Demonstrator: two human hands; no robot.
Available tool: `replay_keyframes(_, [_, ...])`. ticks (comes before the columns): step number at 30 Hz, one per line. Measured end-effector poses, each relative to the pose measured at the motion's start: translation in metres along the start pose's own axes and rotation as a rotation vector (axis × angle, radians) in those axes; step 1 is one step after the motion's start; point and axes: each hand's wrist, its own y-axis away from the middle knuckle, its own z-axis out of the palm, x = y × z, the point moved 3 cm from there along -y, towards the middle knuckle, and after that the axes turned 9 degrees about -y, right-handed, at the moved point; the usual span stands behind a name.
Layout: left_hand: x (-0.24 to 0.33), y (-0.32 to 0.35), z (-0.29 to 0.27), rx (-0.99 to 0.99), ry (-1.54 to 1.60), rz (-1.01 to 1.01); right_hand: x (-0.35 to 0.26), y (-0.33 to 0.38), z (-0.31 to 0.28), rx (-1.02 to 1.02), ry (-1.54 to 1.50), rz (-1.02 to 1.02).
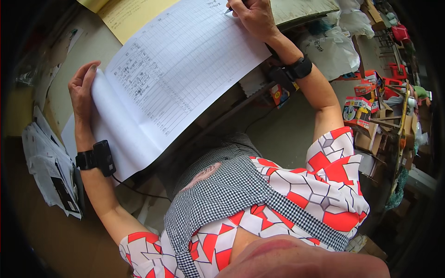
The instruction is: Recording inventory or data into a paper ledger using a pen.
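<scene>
Right hand point(252, 16) at the top of the view, fingers curled tight around a pen point(228, 9), of which only a short dark tip shows past the knuckles, tip set on the far upper edge of the ruled ledger sheet point(185, 65). Left hand point(83, 90) loosened and flat, fingers stretched out and lying along the left edge of the white paper stack point(116, 125), thumb side against the fold, nothing clasped inside it. Ledger sheet spread between the two hands, tilted across the desk point(69, 55), printed with a fine grid and handwritten entries filling the left columns; near corner hanging past the desk edge toward the lap. Yellow paper point(130, 16) peeking out from under the sheet at the top left. Black wrist device point(98, 157) strapped on the left forearm, another black band point(299, 68) on the right wrist. Loose printed papers point(48, 167) piled low at the left, well apart from the left hand. Small colourful cartons point(359, 109) and cardboard clutter point(394, 125) off to the right, beyond the right forearm.
</scene>
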Motion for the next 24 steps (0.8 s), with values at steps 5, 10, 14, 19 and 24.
replay_keyframes(5, [0.001,-0.002,0.002,0.005,0.021,0.004,0.006,-0.001,-0.001,-0.001,-0.038,0.01])
replay_keyframes(10, [-0.001,-0.001,0.004,0.016,-0.023,0.034,0.018,0.001,-0.001,0.073,-0.138,0.057])
replay_keyframes(14, [-0.002,0.0,0.008,0.022,-0.031,0.019,0.025,0.001,-0.007,0.053,-0.052,0.055])
replay_keyframes(19, [0.005,-0.001,0.01,0.012,-0.04,0.027,0.027,-0.005,-0.01,0.054,-0.132,0.052])
replay_keyframes(24, [0.039,-0.017,0.007,0.053,-0.08,0.143,0.013,-0.019,-0.036,0.11,-0.151,-0.052])
